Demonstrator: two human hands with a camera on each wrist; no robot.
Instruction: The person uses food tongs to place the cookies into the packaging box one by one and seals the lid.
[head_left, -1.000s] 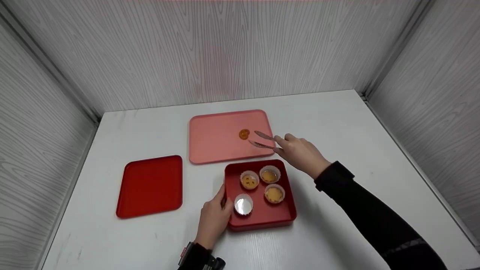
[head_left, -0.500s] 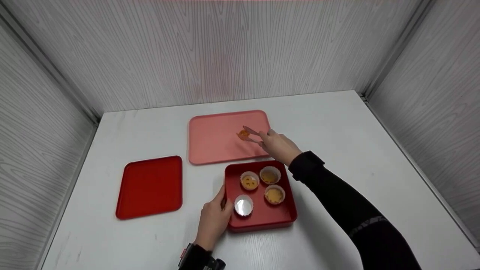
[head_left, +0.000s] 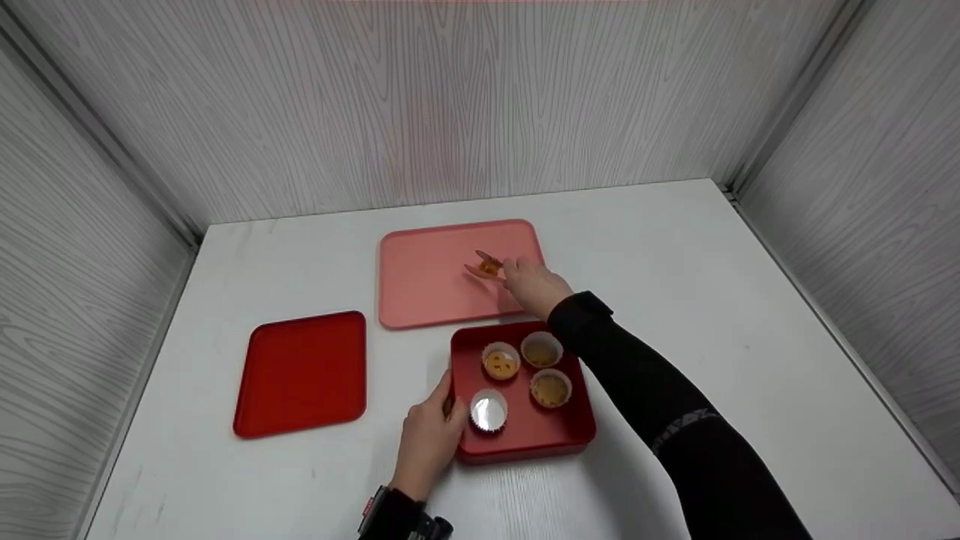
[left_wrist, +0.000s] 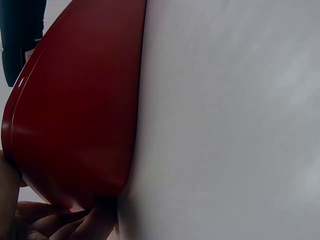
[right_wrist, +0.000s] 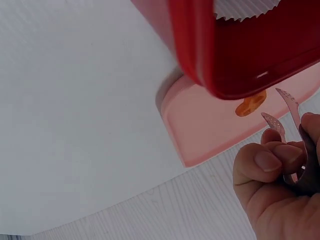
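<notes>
My left hand (head_left: 429, 441) grips the left wall of a deep red box (head_left: 517, 444). In the left wrist view the fingers (left_wrist: 92, 222) hold its corner low down. My right hand (head_left: 535, 288) holds metal tongs (right_wrist: 291, 104) over a pink tray (head_left: 424, 292). Their two tips stand apart. A brown-orange cookie (right_wrist: 251, 104) lies on the tray; in the head view it appears between the tong arms. Inside the box, three paper cups (head_left: 501, 362) have cookies in them. One silver-bottomed cup (head_left: 488, 412) at the near left shows no cookie.
A flat red tray (head_left: 301, 375) lies to the left on the white table (head_left: 675, 247). Grey wood-grain walls (head_left: 480, 105) rise at the back and both sides. My right forearm (head_left: 652, 405) passes over the box's right edge.
My right hand and the tongs have moved left over the pink tray, bringing the tong arms around the cookie in the head view. My left hand and the box stay put.
</notes>
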